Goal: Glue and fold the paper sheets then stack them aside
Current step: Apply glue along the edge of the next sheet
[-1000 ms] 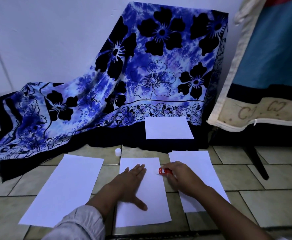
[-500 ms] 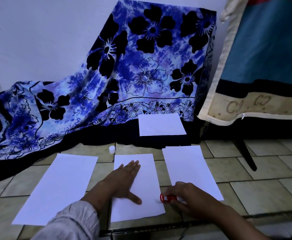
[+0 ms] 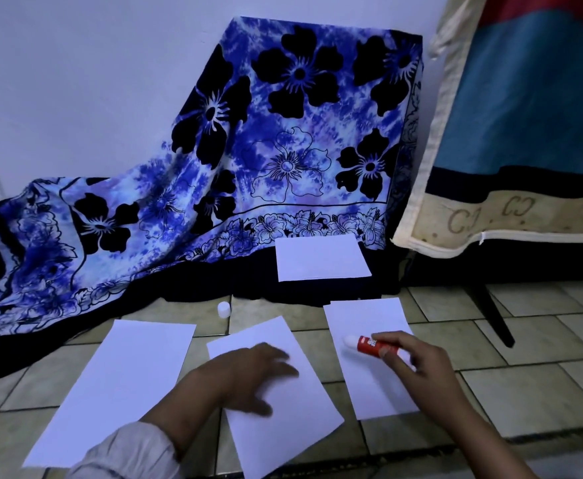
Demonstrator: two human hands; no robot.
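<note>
Pinches glue stick (image 3: 373,344) in R hand (image 3: 418,368) w/ thumb & fingers, uncapped white tip pointing left, just over right sheet (image 3: 362,319). Rests L hand (image 3: 248,378), blurred, fingers spread flat, on middle sheet (image 3: 283,426), lying askew on floor tiles (image 3: 525,375). Left of that: third sheet (image 3: 127,385). At floor's far edge: white cap (image 3: 223,309), plus folded sheet (image 3: 321,257) on floral cloth (image 3: 283,150) dark hem.

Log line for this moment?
left hand: on middle sheet | right hand: grips uncapped glue stick over right sheet | white cap: on floor
</note>
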